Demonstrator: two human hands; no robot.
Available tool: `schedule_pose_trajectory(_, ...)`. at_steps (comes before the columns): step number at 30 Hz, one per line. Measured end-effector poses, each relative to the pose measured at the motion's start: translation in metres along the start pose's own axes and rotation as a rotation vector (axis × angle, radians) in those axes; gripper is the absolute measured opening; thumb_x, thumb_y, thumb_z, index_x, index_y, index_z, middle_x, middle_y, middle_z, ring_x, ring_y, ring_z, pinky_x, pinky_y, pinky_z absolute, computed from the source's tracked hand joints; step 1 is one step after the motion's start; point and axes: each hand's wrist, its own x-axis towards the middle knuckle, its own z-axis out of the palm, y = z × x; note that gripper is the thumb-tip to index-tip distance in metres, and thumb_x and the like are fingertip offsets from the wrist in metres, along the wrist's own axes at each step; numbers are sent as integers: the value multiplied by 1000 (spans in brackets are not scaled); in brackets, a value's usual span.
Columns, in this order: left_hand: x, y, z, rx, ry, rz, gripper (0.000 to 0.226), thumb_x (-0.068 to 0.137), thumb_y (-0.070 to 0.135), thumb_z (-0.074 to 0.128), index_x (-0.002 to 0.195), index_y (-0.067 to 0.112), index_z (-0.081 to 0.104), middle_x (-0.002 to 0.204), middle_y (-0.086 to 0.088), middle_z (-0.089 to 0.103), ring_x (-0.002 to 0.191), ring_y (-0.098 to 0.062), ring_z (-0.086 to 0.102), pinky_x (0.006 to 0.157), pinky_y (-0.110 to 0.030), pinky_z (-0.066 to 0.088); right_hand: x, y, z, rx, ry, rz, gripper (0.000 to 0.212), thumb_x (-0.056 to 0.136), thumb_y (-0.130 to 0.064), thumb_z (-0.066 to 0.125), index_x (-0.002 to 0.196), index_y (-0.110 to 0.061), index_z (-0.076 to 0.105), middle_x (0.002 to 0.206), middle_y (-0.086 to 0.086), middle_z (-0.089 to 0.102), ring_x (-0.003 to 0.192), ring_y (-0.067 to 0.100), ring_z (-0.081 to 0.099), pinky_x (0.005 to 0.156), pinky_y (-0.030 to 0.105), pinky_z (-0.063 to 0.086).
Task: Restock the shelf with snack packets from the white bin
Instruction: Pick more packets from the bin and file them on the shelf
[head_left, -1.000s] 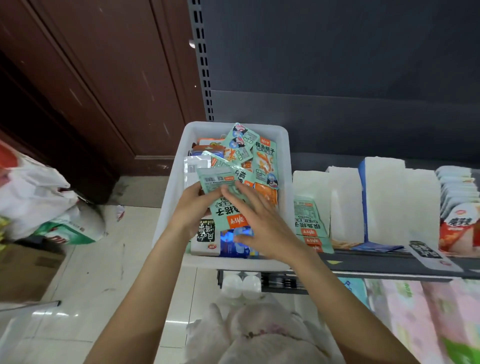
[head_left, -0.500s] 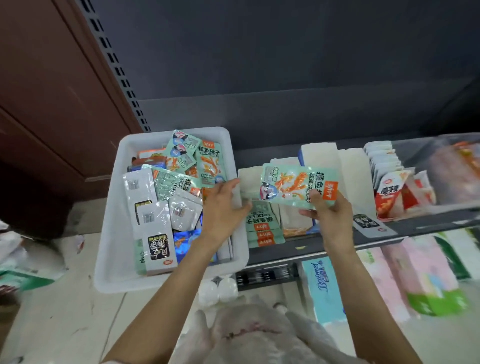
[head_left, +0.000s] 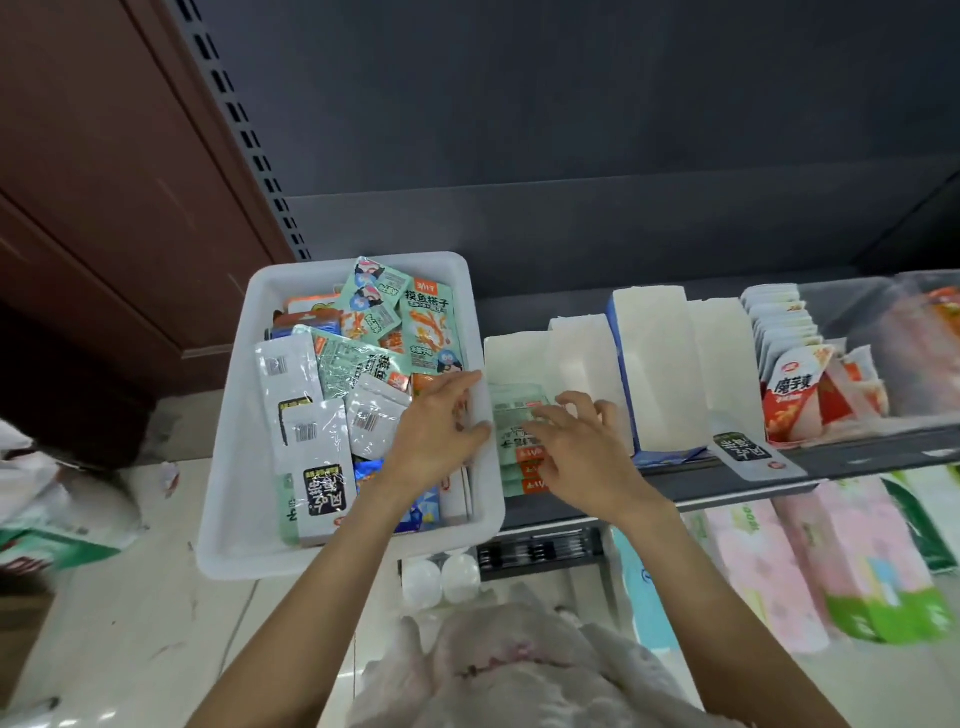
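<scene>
The white bin sits at the left end of the shelf, its right wall touching the stack of green packets laid flat at the shelf's front edge. Three orange-tipped ends show in that stack (there may be more beneath; I cannot tell). Behind the stack stand white cartons, about four side by side, leaving bare dark shelf only behind them and a thin strip along the front lip.

The left hand rests over the bin's right wall, fingers fairly straight and close together, holding nothing that shows. The right hand lies on top of the green stack, fingers spread and loosely bent, pressing down on the top packet.

In the bin the packets lie jumbled: several pale green ones with orange snack pictures and a cartoon face toward the back, and about four silvery-white ones with barcodes and black labels toward the left and front. Red-and-white pouches stand in a row farther right.
</scene>
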Motion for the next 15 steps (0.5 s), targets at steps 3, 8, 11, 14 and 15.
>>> schedule_pose_trajectory(3,-3,-15,-22,31,105,38,46,87,21,63,132,20,53,129,-2,58,116,-18,53,95,-27,41,6,-6,-25,279,16,-65,51,86,-15,53,135,-30,47,141,-9,43,129,16,30,95,27,16)
schedule_pose_trajectory(8,41,-42,-48,210,311,-89,39,89,38,59,117,10,58,109,-10,66,99,-30,61,78,-36,49,64,-41,-40,404,196,-52,38,92,-11,49,128,-18,56,128,1,58,123,17,43,105,32,33)
schedule_pose_trajectory(11,69,-33,-52,440,235,-206,48,88,49,55,115,9,52,104,-13,63,98,-31,61,70,-36,47,104,-58,-28,101,128,-80,40,92,-16,46,132,-12,51,133,5,55,135,22,32,113,37,17)
schedule_pose_trajectory(14,80,-26,-53,522,196,-233,47,88,43,57,120,10,46,107,-14,63,100,-32,61,71,-36,48,127,-71,-18,-106,41,-115,41,95,-21,40,134,-10,47,141,5,48,142,21,18,116,43,2)
schedule_pose_trajectory(15,81,-26,-54,515,196,-236,45,88,39,58,122,11,46,108,-14,64,101,-32,61,72,-37,49,129,-74,-16,-134,26,-119,43,96,-21,39,136,-9,45,144,6,44,143,21,16,116,44,-1)
